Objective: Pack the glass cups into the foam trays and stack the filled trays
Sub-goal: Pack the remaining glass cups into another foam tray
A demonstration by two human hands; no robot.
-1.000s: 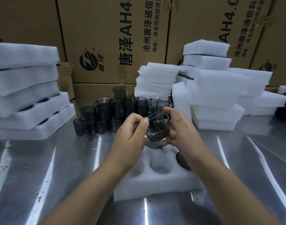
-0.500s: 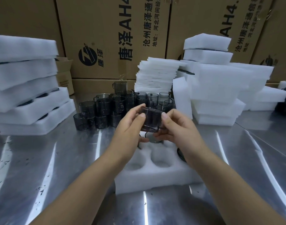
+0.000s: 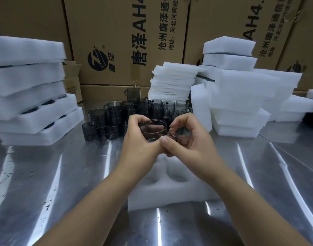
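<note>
I see my left hand [image 3: 139,141] and right hand [image 3: 193,144] both round 1 cup [image 3: 153,129]: the left fingers [image 3: 134,120] wrap its left wall, the right fingers [image 3: 181,119] pinch its right side, and the thumbs touch under it; I cannot tell whether the right fingers hold the handle. The cup, mouth facing me, hangs over the far end of the tray [image 3: 171,194], which lies under my fingers on the table [image 3: 63,174] with 2 pockets showing. Just beyond the fingertips stand the loose cups [image 3: 114,116], well left of the left fingers the filled trays [image 3: 33,107], and beyond the right fingers the sheets [image 3: 173,82] and blocks [image 3: 241,103].
</note>
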